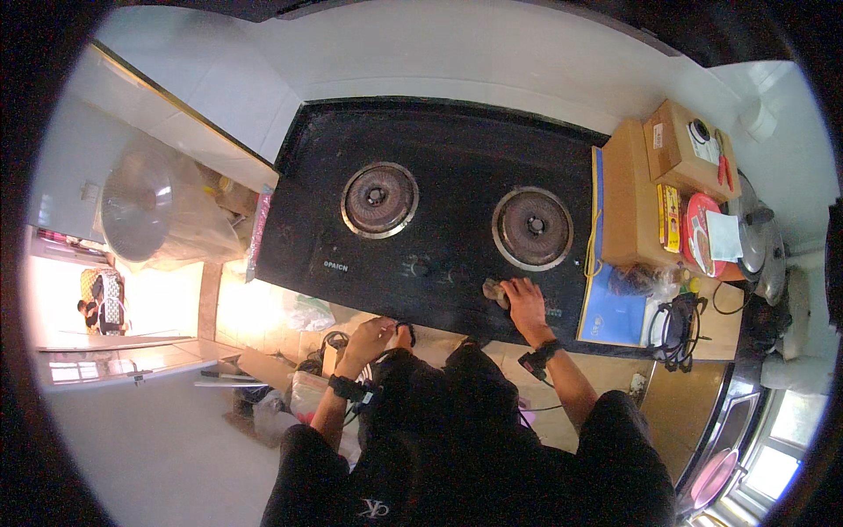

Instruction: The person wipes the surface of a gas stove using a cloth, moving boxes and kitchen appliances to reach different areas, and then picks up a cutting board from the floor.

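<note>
A black glass-topped gas stove point(454, 165) with two round burners lies before me. At its front right, my right hand point(525, 303) presses a crumpled brownish rag or scouring pad point(495, 293) onto the glass. The right burner point(533, 228) is just beyond that hand, its pan support off. Farther left is the second burner point(380, 200), also bare. My left hand point(370, 339) hovers by the stove's front edge, above my foot, fingers curled together and nothing visible in them. Both wrists wear black straps.
Right of the stove are a blue board point(612, 309), cardboard boxes point(629, 197), red-handled pliers point(724, 168), pot lids point(767, 247) and a black pan support point(678, 329). A plastic-covered fan-like object point(137, 204) stands left. Boxes and bags point(267, 369) clutter the lower left.
</note>
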`<move>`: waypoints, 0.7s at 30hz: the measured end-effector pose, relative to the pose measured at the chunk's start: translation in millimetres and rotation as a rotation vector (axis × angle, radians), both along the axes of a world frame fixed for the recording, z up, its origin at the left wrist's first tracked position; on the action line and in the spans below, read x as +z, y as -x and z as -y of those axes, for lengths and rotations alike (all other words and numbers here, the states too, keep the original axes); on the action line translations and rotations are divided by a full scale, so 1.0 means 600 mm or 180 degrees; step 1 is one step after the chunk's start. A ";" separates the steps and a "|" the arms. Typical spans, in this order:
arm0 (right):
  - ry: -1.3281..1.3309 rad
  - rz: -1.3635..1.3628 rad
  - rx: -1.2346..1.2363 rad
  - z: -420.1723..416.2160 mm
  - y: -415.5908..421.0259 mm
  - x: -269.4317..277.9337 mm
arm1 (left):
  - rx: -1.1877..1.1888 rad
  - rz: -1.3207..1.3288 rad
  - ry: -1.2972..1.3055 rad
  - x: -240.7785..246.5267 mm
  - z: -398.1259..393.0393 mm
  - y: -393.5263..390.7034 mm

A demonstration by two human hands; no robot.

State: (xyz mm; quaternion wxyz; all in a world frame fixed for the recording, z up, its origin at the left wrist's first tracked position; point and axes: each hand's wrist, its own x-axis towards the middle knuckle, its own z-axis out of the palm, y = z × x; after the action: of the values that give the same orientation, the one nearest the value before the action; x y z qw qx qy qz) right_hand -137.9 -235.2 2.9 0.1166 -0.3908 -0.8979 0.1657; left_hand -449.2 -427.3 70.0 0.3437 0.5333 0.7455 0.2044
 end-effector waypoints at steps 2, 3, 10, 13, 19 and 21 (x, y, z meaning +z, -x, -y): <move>0.0285 -0.0466 -0.0332 0.008 0.013 0.031 | -0.0053 0.0274 -0.0151 0.005 -0.017 0.002; 0.0413 -0.0704 -0.0513 0.015 0.020 0.047 | -0.0096 0.0410 -0.0236 0.013 -0.032 0.004; 0.0356 -0.0959 0.0147 0.075 0.184 0.113 | -0.0875 0.0168 -0.1676 0.064 -0.149 0.022; 0.0561 -0.0995 0.0148 0.098 0.283 0.124 | -0.1338 0.0672 -0.0859 0.052 -0.163 0.074; 0.0701 -0.1526 -0.0629 0.132 0.407 0.132 | -0.1920 0.1081 0.0014 0.026 -0.174 0.197; 0.0475 -0.1059 -0.0865 0.136 0.401 0.146 | -0.1979 0.0760 0.0192 0.004 -0.166 0.227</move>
State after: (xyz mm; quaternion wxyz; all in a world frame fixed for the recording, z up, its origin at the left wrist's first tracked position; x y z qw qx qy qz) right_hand -378.4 -316.7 90.4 0.2552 -0.4830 -0.7906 0.2766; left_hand -585.6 -327.8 72.6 0.4901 0.6970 0.5073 0.1287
